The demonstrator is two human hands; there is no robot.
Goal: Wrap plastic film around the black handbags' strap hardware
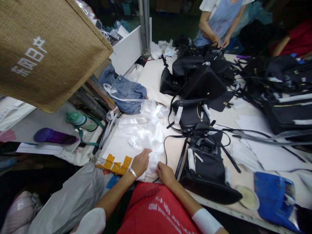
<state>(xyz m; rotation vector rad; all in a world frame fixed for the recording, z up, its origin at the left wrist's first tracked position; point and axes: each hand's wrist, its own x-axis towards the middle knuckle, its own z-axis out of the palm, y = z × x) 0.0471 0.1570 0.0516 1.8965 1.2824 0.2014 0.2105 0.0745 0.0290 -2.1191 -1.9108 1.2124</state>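
Note:
My left hand (141,162), with a silvery bracelet at the wrist, is closed at the near edge of the table. Close by on its right, my right hand (166,173) is also closed, fingers curled in. Between them runs a thin white glossy strip (153,161), its edges pinched in both hands. It merges into a loose heap of shiny white strips (148,135) just beyond the hands. To the right of my right hand lies a black backpack (206,162) with a gold zip and white wrapping on its parts.
More black bags (192,74) pile up further back, straps trailing over the table. A folded denim garment (126,92) lies behind the strips. A burlap bag (56,48) hangs at upper left. A blue pouch (274,198) sits at right. Across the table, a person's hands (220,42) handle a bag.

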